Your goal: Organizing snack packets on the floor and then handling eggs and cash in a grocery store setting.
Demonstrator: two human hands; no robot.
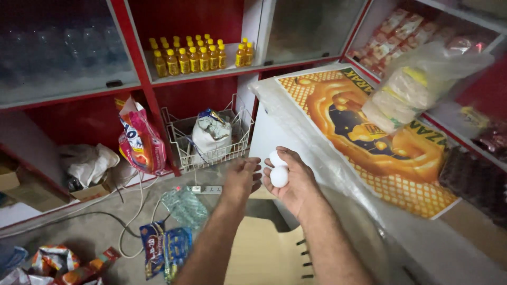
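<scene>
right hand [289, 179] cupping two white eggs [278, 169]; left hand [242, 177] open beside, above beige chair [264, 253]

Both forearms are bare to each hand, no sleeves, rings or watch.

1. The two eggs [278, 169] are plain white.
2. The small bottles [196, 55] are yellow-orange with yellow caps.
3. The shelf frame [138, 63] is red.
4. The poster [369, 132] shows glossy orange swirls over a yellow dotted ground.
5. The snack bag [141, 140] is pink, with white and blue.
6. The wire basket [208, 153] is white.
</scene>
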